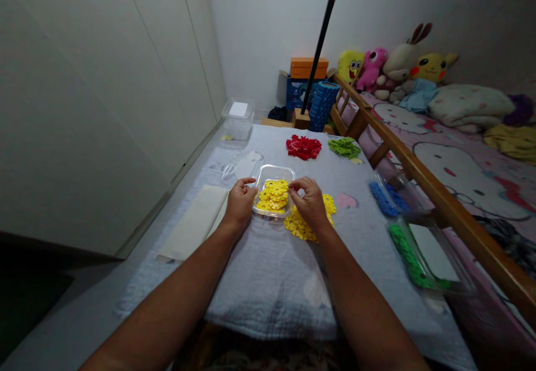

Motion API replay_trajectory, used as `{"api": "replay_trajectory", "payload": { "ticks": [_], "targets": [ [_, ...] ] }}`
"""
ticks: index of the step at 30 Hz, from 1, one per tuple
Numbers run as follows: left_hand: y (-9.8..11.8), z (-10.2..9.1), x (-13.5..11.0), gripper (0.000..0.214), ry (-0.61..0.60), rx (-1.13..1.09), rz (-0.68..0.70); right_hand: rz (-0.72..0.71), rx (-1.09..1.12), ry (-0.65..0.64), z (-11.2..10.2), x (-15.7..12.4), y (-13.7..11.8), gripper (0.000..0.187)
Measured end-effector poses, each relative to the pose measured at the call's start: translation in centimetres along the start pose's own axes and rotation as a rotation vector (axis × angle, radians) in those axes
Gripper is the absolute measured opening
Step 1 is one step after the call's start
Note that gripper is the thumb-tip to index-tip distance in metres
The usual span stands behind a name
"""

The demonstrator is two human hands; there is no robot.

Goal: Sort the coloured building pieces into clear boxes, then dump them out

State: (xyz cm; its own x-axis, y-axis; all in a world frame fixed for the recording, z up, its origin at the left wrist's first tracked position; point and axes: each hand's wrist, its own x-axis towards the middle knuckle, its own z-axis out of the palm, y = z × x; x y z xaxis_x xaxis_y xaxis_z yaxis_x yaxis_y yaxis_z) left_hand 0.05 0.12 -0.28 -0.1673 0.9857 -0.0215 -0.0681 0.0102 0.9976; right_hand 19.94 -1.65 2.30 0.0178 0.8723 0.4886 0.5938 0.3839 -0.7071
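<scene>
A clear plastic container stands in front of me with several yellow snowflake-shaped discs stacked inside. My left hand grips its left side, thumb and fingers at the rim. At the right rim my right hand is closed in a pinch, close to the yellow discs; what lies between its fingertips is too small to make out. Under and around the right hand, a loose pile of yellow discs lies on the cloth, partly covered by the hand and wrist.
Piles of red pieces and light green pieces lie farther back. Containers of blue pieces and green pieces sit at the right edge. A clear lid, a folded cloth and a lidded box are leftward.
</scene>
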Motion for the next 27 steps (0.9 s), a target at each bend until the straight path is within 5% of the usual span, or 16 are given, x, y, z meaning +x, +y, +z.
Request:
{"api": "replay_trajectory", "payload": {
  "ticks": [6, 14, 21, 27],
  "targets": [
    [-0.2, 0.0, 0.1, 0.04, 0.0, -0.001, -0.004, 0.032, -0.258, 0.018, 1.2, -0.1, 0.1, 0.014],
    [-0.1, 0.1, 0.0, 0.04, 0.002, -0.004, -0.012, 0.047, -0.22, -0.034, 0.6, 0.0, 0.8, 0.011],
    [-0.3, 0.0, 0.2, 0.041, 0.0, 0.011, -0.003, 0.143, -0.228, 0.104, -4.8, 1.5, 4.1, 0.015],
    [-0.5, 0.0, 0.2, 0.041, -0.005, 0.013, 0.002, 0.415, -0.476, -0.125, -8.7, 1.8, 7.7, 0.016]
  ]
}}
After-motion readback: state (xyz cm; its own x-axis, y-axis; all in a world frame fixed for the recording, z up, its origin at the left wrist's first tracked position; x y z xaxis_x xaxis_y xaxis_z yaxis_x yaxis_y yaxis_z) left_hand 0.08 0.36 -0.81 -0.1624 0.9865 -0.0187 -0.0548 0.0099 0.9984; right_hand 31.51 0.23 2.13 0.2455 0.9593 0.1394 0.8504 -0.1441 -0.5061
